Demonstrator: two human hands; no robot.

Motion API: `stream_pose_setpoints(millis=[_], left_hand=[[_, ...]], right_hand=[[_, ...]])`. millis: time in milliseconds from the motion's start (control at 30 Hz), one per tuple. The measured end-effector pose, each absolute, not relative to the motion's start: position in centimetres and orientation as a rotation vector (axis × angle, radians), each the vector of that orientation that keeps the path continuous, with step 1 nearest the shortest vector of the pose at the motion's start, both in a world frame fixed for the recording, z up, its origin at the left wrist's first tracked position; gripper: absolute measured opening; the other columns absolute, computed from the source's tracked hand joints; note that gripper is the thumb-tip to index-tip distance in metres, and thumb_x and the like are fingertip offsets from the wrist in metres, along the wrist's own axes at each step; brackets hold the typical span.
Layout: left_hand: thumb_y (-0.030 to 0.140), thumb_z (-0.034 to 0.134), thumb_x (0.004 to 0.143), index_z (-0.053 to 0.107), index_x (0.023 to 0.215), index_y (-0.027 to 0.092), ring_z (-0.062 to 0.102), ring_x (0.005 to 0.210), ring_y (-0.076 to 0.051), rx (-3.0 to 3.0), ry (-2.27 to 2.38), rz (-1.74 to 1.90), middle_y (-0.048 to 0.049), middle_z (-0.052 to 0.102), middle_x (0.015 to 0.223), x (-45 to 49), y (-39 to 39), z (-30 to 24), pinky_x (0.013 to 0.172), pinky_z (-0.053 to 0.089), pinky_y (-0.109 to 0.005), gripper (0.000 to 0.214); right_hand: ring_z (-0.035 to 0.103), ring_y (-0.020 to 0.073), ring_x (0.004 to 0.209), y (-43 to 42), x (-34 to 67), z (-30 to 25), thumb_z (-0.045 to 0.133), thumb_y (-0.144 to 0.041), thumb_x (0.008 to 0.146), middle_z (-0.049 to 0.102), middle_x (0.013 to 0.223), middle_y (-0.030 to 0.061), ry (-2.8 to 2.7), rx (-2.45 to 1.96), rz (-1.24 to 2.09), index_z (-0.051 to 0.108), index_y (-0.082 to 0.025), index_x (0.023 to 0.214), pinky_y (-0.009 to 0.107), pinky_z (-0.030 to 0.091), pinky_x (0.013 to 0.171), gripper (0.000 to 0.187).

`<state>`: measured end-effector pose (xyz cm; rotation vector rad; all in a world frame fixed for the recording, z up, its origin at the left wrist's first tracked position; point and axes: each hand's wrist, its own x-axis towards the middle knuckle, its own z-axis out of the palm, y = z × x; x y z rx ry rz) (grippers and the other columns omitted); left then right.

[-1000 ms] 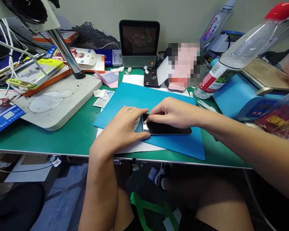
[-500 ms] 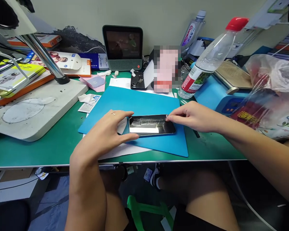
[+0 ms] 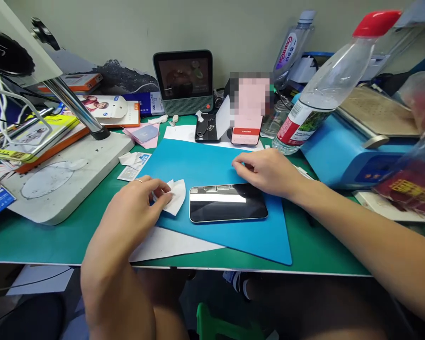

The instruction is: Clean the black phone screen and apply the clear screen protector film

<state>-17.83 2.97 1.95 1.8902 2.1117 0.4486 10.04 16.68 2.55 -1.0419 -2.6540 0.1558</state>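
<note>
A smartphone (image 3: 228, 211) lies screen up on the blue mat (image 3: 184, 160), bright reflections across its upper part. My left hand (image 3: 136, 208) has its thumb and fingers closed on a crumpled white wipe (image 3: 176, 197), just left of the phone and apart from it. Over the mat by the phone's upper right corner, my right hand (image 3: 269, 172) is closed, thumb against the curled fingers. Whatever may be between those fingertips is hidden.
Behind the mat stand a smart display (image 3: 183, 78), a black phone (image 3: 206, 127) and a pink-screened phone (image 3: 248, 134). A red-capped bottle (image 3: 310, 113) leans at right, beside a blue machine (image 3: 357, 156). The lamp's white base (image 3: 56, 189) occupies the left.
My left hand has left the phone's left end and closed on the white wipe. My right hand has come off the phone's upper right corner. The view has shifted.
</note>
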Motion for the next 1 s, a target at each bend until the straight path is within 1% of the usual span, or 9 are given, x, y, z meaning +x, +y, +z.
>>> stream_pose_setpoints(millis=[133,233,333,400,500,633,833,900,1000], left_hand=[[0.048,0.055,0.098,0.077,0.093,0.027,0.068,0.085,-0.030,1.911,2.166,0.541,-0.0055,0.074,0.096,-16.5,2.8,2.5,0.073,0.050,-0.045,0.031],[0.035,0.059,0.099,0.079,0.095,0.026,0.068,0.089,-0.025,2.032,2.145,0.690,-0.0026,0.075,0.098,-14.7,2.5,2.8,0.078,0.051,-0.041,0.023],[0.028,0.061,0.102,0.082,0.103,0.026,0.068,0.095,-0.023,2.192,2.035,0.643,-0.0024,0.075,0.103,-12.9,2.2,2.6,0.082,0.054,-0.038,0.021],[0.028,0.056,0.105,0.081,0.114,0.026,0.067,0.103,-0.025,2.283,1.969,0.514,-0.0048,0.075,0.115,-11.8,2.0,2.4,0.087,0.056,-0.040,0.027],[0.034,0.045,0.110,0.073,0.133,0.020,0.061,0.129,-0.032,2.381,1.937,0.381,-0.0121,0.068,0.140,-10.0,1.4,1.9,0.105,0.054,-0.049,0.039],[0.050,0.038,0.111,0.054,0.153,0.011,0.044,0.152,-0.037,2.470,1.918,0.283,-0.0166,0.051,0.162,-6.7,1.1,1.2,0.123,0.040,-0.057,0.059],[0.071,0.024,0.106,0.042,0.161,0.007,0.029,0.159,-0.037,2.546,1.789,0.237,-0.0166,0.037,0.169,-1.6,1.6,0.9,0.127,0.036,-0.057,0.086],[0.075,0.022,0.104,0.042,0.160,0.007,0.025,0.161,-0.035,2.573,1.742,0.255,-0.0135,0.038,0.169,-0.4,1.5,0.8,0.129,0.033,-0.055,0.090],[0.075,0.021,0.103,0.046,0.158,0.006,0.030,0.160,-0.030,2.597,1.706,0.288,-0.0117,0.043,0.166,0.7,1.2,0.7,0.131,0.031,-0.051,0.091]], right_hand=[[0.063,0.0188,0.061,16.6,10.8,1.4,0.047,-0.033,0.099,0.074,0.070,0.0057,-2.582,-0.979,0.161,0.078,-0.017,0.088,0.032,0.040,0.062,0.036],[0.066,0.0178,0.063,16.6,10.8,1.0,0.051,-0.030,0.099,0.076,0.072,0.0037,-2.444,-0.926,0.237,0.076,-0.020,0.084,0.031,0.043,0.062,0.031],[0.064,0.0164,0.059,16.8,10.6,0.7,0.055,-0.027,0.097,0.074,0.068,0.0018,-2.349,-0.880,0.254,0.075,-0.021,0.079,0.030,0.043,0.060,0.027],[0.063,0.0158,0.057,17.0,10.6,0.6,0.056,-0.026,0.096,0.073,0.066,0.0012,-2.310,-0.868,0.242,0.074,-0.021,0.078,0.030,0.042,0.060,0.027],[0.064,0.0160,0.059,17.3,10.8,0.4,0.055,-0.027,0.096,0.073,0.067,0.0018,-2.278,-0.849,0.245,0.075,-0.020,0.079,0.030,0.042,0.061,0.027],[0.068,0.0173,0.066,17.7,10.7,0.0,0.053,-0.029,0.098,0.076,0.072,0.0044,-2.268,-0.788,0.278,0.077,-0.017,0.084,0.029,0.042,0.063,0.030],[0.063,0.0154,0.062,17.9,10.7,0.0,0.051,-0.029,0.099,0.072,0.069,0.0035,-2.272,-0.763,0.322,0.074,-0.017,0.082,0.028,0.039,0.064,0.031],[0.062,0.0156,0.063,17.9,10.9,0.1,0.050,-0.029,0.099,0.071,0.069,0.0037,-2.274,-0.771,0.322,0.074,-0.017,0.082,0.029,0.039,0.064,0.032],[0.065,0.0174,0.068,18.1,11.2,0.2,0.049,-0.029,0.099,0.073,0.073,0.0053,-2.269,-0.781,0.320,0.075,-0.017,0.084,0.029,0.040,0.066,0.032]])
